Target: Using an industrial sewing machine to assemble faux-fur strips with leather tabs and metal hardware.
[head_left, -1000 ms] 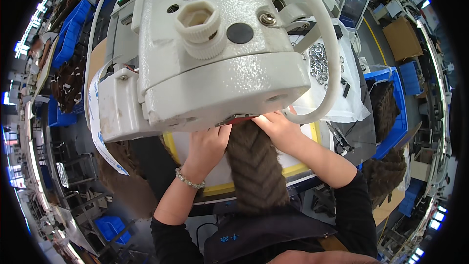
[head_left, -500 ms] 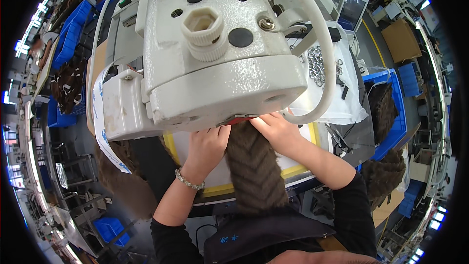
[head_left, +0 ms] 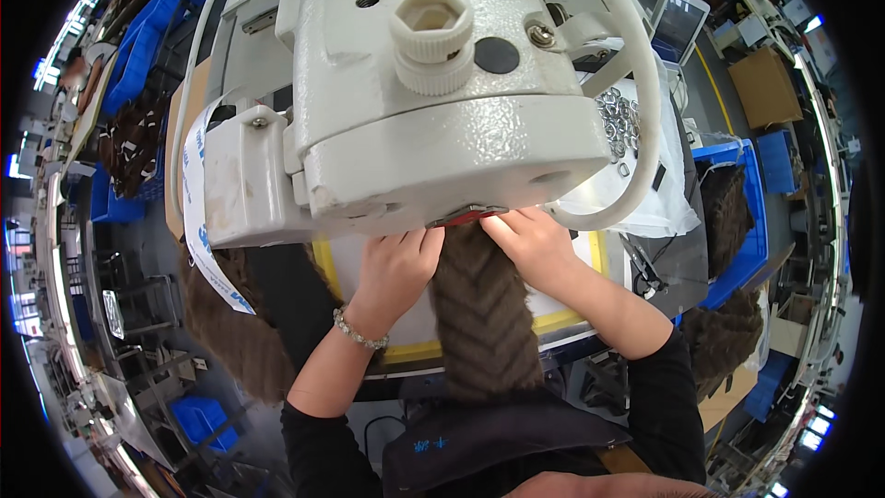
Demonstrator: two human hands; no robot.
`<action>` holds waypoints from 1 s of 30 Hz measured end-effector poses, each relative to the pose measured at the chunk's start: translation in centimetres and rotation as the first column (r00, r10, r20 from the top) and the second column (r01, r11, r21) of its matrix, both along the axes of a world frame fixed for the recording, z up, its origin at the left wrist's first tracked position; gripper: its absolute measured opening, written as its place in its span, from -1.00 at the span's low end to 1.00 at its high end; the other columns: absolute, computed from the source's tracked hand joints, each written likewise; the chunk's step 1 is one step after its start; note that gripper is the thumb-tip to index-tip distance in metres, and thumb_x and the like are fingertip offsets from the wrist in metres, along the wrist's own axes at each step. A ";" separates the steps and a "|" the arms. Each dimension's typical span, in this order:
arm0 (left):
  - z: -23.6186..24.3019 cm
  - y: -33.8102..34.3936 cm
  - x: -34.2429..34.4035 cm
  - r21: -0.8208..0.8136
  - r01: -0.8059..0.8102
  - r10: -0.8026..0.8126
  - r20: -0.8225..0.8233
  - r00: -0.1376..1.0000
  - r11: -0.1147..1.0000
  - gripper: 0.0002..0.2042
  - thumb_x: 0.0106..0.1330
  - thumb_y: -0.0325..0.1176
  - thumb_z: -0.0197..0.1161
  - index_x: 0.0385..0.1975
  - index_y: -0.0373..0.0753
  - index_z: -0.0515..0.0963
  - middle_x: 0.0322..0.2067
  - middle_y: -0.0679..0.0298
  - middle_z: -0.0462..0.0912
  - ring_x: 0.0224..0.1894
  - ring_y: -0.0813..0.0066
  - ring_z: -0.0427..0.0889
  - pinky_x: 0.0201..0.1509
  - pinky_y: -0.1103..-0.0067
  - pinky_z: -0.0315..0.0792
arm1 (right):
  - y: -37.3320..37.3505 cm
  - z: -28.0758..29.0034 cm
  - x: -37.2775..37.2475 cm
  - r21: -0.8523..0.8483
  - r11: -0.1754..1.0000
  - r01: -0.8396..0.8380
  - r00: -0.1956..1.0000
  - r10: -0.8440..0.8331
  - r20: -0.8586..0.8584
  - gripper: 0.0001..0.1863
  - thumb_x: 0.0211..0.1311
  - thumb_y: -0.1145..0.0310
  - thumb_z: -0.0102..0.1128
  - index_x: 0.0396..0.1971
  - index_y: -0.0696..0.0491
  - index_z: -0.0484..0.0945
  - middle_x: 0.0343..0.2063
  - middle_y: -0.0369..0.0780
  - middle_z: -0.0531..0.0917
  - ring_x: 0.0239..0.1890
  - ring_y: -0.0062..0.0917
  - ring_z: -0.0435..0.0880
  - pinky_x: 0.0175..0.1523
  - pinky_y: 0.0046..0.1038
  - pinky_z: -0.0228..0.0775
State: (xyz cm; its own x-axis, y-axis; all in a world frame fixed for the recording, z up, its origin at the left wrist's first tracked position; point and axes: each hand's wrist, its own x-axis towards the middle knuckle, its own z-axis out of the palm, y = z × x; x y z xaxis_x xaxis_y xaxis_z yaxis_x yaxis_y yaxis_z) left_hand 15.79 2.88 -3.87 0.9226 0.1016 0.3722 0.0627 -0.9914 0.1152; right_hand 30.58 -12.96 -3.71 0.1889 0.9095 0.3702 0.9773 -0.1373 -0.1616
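Note:
A long strip of brown fur [head_left: 487, 323] with a chevron pattern runs from under the head of a white sewing machine [head_left: 452, 143] down toward my lap. My left hand [head_left: 398, 267], with a beaded bracelet at its wrist, holds the strip's left edge with bent fingers pressed together. On the opposite edge, my right hand [head_left: 536, 244] grips the fur, its thumb lying along it. The machine head covers the fingertips of both hands and the far end of the strip. Just above the fur, a small red part shows under the machine.
Metal rings [head_left: 618, 124] lie on white plastic sheeting right of the machine. Black-handled snips [head_left: 643, 266] rest close by. At the right stands a blue crate [head_left: 758, 212] with brown fur; more fur [head_left: 235, 332] hangs at the left. A white hose [head_left: 650, 111] curves beside the machine head.
The view has shifted slightly, so the machine sits a little farther right and higher in the picture. Both hands stay at the strip's edges under the machine head.

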 end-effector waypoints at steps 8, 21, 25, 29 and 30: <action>-0.2 0.0 0.1 0.058 0.001 0.000 -0.008 1.000 0.998 -0.83 0.10 -0.48 0.17 -0.30 -0.25 0.59 -0.28 0.29 0.67 -0.26 0.47 0.62 -0.02 0.49 0.37 | 0.2 -0.6 0.3 0.111 0.993 -0.043 0.999 0.040 0.031 -0.81 -0.16 0.47 0.14 -0.46 0.03 0.40 -0.25 -0.26 0.60 -0.40 -0.45 0.51 -0.24 -0.39 0.33; -0.3 0.1 0.0 0.070 0.002 -0.001 -0.021 1.000 0.998 -0.83 0.11 -0.47 0.17 -0.30 -0.23 0.59 -0.31 0.32 0.66 -0.27 0.50 0.63 -0.06 0.52 0.37 | 0.1 -0.6 0.3 0.106 0.993 -0.043 0.999 0.043 0.003 -0.80 -0.15 0.48 0.15 -0.44 0.04 0.41 -0.32 -0.27 0.57 -0.46 -0.44 0.51 -0.26 -0.41 0.34; -0.1 0.1 0.1 0.067 0.004 -0.004 0.000 1.000 0.998 -0.83 0.10 -0.48 0.17 -0.30 -0.24 0.59 -0.31 0.32 0.66 -0.27 0.49 0.63 -0.08 0.52 0.38 | 0.2 -0.6 0.2 0.090 0.995 -0.039 0.999 0.039 0.006 -0.81 -0.14 0.49 0.15 -0.44 0.03 0.41 -0.32 -0.26 0.58 -0.43 -0.43 0.53 -0.24 -0.41 0.37; -0.1 0.0 0.2 0.067 0.000 0.001 -0.010 1.000 0.998 -0.84 0.09 -0.48 0.18 -0.31 -0.24 0.59 -0.33 0.32 0.65 -0.26 0.48 0.63 -0.08 0.53 0.39 | 0.1 -0.6 0.2 0.085 0.996 -0.021 1.000 0.019 0.023 -0.82 -0.13 0.49 0.16 -0.44 0.03 0.42 -0.22 -0.23 0.63 -0.40 -0.41 0.56 -0.22 -0.40 0.39; -0.2 0.0 0.2 0.067 0.000 0.000 -0.002 1.000 0.998 -0.84 0.08 -0.48 0.19 -0.32 -0.25 0.60 -0.33 0.32 0.66 -0.26 0.48 0.63 -0.09 0.53 0.40 | 0.2 -0.5 0.2 0.085 0.996 -0.024 0.999 0.022 0.024 -0.82 -0.13 0.49 0.16 -0.44 0.03 0.42 -0.22 -0.23 0.63 -0.40 -0.41 0.56 -0.22 -0.40 0.39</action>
